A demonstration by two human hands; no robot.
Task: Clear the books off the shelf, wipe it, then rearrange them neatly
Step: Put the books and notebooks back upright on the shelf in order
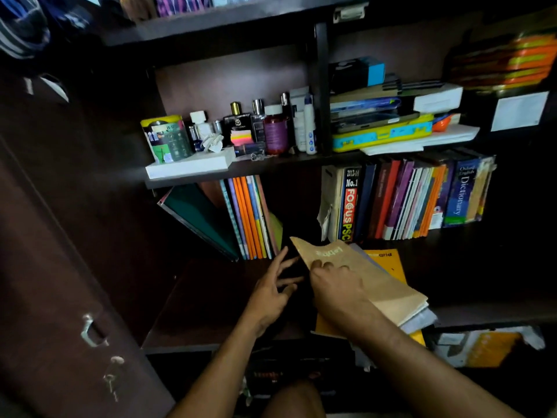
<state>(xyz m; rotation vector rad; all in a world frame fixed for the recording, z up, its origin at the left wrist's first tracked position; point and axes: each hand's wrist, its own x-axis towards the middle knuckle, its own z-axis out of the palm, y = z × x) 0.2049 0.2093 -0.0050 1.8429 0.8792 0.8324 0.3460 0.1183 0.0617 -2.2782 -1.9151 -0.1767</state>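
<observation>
Head view: a person's right hand (333,280) grips the near corner of a tan-covered book (366,277), fingers curled over its cover, which bears pale script too blurred to read. The book tops a small stack lying flat and tilted at the front of the dark wooden shelf (211,300); beneath it show a grey-lilac notebook (422,319) and an orange book (388,262) printed with "grid". The left hand (272,289) is beside the stack, fingers spread and straight, holding nothing, reaching toward the dark gap at the shelf's middle.

At the back left, a row of thin orange and blue notebooks (250,218) leans against a green folder (202,218). In the right bay stand upright books (407,200), among them a spine reading "2013-14 No.1 FOCUS PSC" (349,206) and a blue "Oxford English Dictionary" (461,194).

On the board above sit perfume bottles (238,122), a yellow-lidded tin (165,137), a pad of neon sticky notes (241,137) and a white book (190,167); to the right, a yellow-and-blue case (382,135) lies under piled papers and boxes.
</observation>
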